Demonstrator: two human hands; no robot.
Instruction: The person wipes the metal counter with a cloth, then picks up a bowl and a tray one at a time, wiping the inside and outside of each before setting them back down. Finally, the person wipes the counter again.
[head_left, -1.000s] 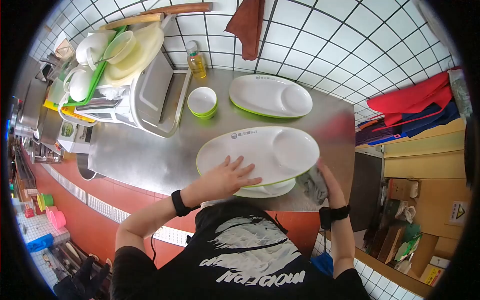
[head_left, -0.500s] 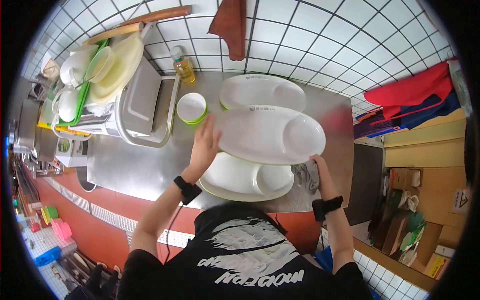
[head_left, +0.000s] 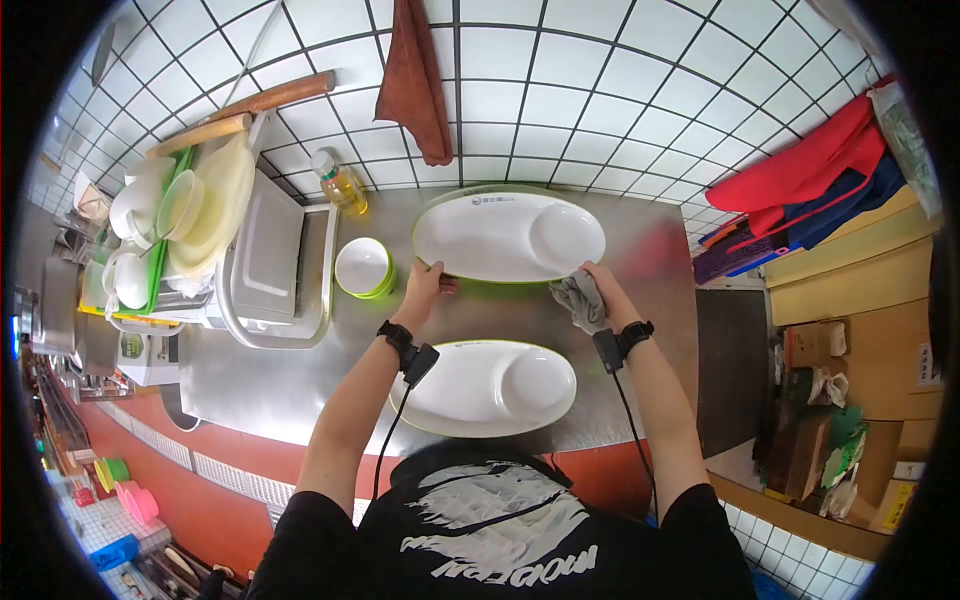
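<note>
A long white oval plate (head_left: 480,235) with a round compartment at its right end lies at the back of the steel counter, on top of another green-edged plate. My left hand (head_left: 428,285) grips its near left edge, thumb over the rim. At the near right edge, my right hand (head_left: 608,292) pinches the rim and also holds a crumpled grey cloth (head_left: 580,302). Closer to my body rests a second oval plate (head_left: 450,385), its round compartment also on the right. Both wrists wear black straps with cables.
White bowls with green outsides (head_left: 362,266) are stacked left of the plates. Behind them stands a bottle of yellow liquid (head_left: 342,185). A white bin (head_left: 270,260) with dishes on top occupies the counter's left. Red cloth (head_left: 810,160) hangs at the right; tiled wall behind.
The held plate has moved away from me onto the back plate. My left hand has gone from open beside the plate to gripping its edge. The view has shifted.
</note>
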